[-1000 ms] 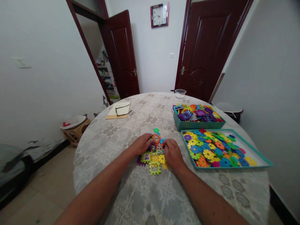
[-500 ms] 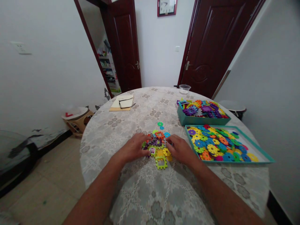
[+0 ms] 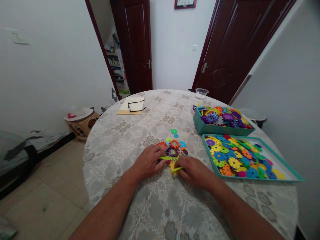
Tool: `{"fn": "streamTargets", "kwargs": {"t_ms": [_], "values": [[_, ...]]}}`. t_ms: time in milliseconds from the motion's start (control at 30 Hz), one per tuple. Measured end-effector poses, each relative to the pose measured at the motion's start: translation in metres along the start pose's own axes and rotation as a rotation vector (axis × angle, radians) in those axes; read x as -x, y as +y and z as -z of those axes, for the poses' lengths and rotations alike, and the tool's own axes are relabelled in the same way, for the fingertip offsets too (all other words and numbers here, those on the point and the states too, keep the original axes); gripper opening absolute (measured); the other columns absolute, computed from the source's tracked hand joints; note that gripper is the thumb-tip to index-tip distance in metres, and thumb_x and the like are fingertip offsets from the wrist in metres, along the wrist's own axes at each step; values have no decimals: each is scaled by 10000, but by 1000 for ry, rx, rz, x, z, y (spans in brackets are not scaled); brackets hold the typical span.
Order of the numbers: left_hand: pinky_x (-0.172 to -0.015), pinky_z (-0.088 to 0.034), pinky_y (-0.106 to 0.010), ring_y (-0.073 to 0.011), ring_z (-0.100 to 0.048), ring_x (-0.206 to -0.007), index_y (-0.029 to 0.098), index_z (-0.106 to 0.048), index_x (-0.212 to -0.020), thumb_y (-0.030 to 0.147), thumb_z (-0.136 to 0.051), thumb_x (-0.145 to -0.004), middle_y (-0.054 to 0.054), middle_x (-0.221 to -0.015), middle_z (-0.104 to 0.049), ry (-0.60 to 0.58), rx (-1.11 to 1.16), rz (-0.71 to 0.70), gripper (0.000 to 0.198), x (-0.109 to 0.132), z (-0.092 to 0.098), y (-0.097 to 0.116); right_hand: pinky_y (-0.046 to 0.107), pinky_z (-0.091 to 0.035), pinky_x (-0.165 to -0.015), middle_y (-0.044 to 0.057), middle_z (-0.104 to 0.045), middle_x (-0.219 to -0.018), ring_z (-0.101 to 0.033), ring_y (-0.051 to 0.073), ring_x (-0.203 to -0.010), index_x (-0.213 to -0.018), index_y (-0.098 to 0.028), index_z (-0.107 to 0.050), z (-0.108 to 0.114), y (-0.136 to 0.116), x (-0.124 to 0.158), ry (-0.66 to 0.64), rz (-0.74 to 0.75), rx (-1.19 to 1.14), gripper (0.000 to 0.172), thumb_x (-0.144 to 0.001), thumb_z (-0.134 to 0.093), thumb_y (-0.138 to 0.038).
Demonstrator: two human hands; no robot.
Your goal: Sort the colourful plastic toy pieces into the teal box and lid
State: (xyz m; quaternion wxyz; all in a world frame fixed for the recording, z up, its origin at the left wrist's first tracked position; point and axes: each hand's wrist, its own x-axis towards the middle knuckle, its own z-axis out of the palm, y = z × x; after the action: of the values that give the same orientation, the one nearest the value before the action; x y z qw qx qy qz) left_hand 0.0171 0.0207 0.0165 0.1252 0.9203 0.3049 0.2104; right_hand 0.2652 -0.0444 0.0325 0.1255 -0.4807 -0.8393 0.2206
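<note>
A round table (image 3: pixel 155 206) under a pale lace-patterned cloth fills most of the view. On its right side lies a shallow teal tray (image 3: pixel 287 168) spread with flat coloured gear-shaped pieces, and just behind it stands a deeper teal box (image 3: pixel 200 126) heaped with more of them. At the far left of the tabletop a notebook (image 3: pixel 125 107) lies with a pair of glasses (image 3: pixel 136 106) on top, and a small clear cup (image 3: pixel 201 93) stands at the far edge. Near the middle sits a cluster of joined plastic pieces (image 3: pixel 173 150), flanked by both hands. The left hand (image 3: pixel 148 162) rests on the cluster's left edge, fingers curled loosely against it. The right hand (image 3: pixel 195 170) pinches a yellow-green piece (image 3: pixel 176 169) at the cluster's near edge, fingers closed on it.
</note>
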Motion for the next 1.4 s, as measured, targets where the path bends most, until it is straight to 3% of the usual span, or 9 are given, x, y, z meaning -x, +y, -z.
{"fn": "streamTargets", "kwargs": {"t_ms": [233,433,567,667,867,1033,1200,1300,1400], "values": [[-943,-471,-377,-232,-602,-998,207,-679,-1079,353,-437,-1057,-80,-1010,-683,152,158,155,284,-3,-1,-5,265,-431,-696,1,-693,-839,-598,159,-736,-1042,-210,-709,-5,12,-7,276,-128,-319,249,-873,-528,-176],[-866,-483,-340,-206,-603,-909,200,-675,-989,406,-469,-1046,-55,-944,-660,186,336,228,297,-5,3,2,244,-470,-646,9,-701,-847,-607,152,-720,-1067,-215,-725,-12,12,-12,351,-222,-675,270,-889,-526,-256],[-815,-479,-322,-196,-589,-882,201,-636,-921,406,-474,-1040,-42,-917,-639,164,371,236,287,-4,1,10,267,-499,-684,46,-734,-959,-647,173,-790,-1217,-205,-733,-13,10,-13,375,-259,-686,383,-897,-537,-282],[-796,-482,-317,-198,-592,-883,207,-615,-924,413,-462,-1041,-36,-900,-642,162,393,272,281,-4,-1,11,276,-504,-679,46,-734,-919,-646,171,-752,-1270,-184,-717,-12,8,-13,406,-301,-681,423,-905,-537,-297],[-785,-469,-312,-190,-577,-866,205,-635,-912,402,-527,-1016,-34,-902,-627,158,339,217,248,-8,-11,8,262,-514,-679,40,-733,-954,-656,165,-782,-1173,-218,-727,-15,-2,-15,342,-232,-747,310,-922,-604,-353],[-850,-477,-325,-201,-604,-949,212,-678,-1041,391,-568,-1008,-54,-991,-664,147,360,124,212,-8,-18,4,257,-515,-630,15,-690,-829,-637,145,-687,-1039,-207,-669,-22,-8,-17,300,-276,-894,241,-909,-646,-409],[-871,-489,-325,-201,-621,-951,227,-689,-1099,433,-588,-1002,-55,-1005,-672,89,390,77,250,-6,-16,3,250,-498,-613,-11,-648,-784,-616,143,-681,-944,-213,-619,-22,-9,-16,257,-253,-951,279,-865,-710,-466],[-878,-496,-326,-206,-627,-964,230,-694,-1128,421,-579,-1006,-63,-1025,-675,71,372,71,254,-5,-13,6,259,-492,-649,6,-661,-843,-607,148,-729,-976,-202,-654,-24,-8,-16,235,-189,-883,266,-905,-666,-458],[-865,-505,-316,-194,-630,-950,229,-668,-1217,376,-568,-1013,-64,-1067,-680,139,347,94,270,-5,-10,7,263,-474,-652,7,-648,-798,-592,155,-719,-935,-199,-665,-25,-3,-17,317,-207,-736,245,-938,-620,-441]]}}
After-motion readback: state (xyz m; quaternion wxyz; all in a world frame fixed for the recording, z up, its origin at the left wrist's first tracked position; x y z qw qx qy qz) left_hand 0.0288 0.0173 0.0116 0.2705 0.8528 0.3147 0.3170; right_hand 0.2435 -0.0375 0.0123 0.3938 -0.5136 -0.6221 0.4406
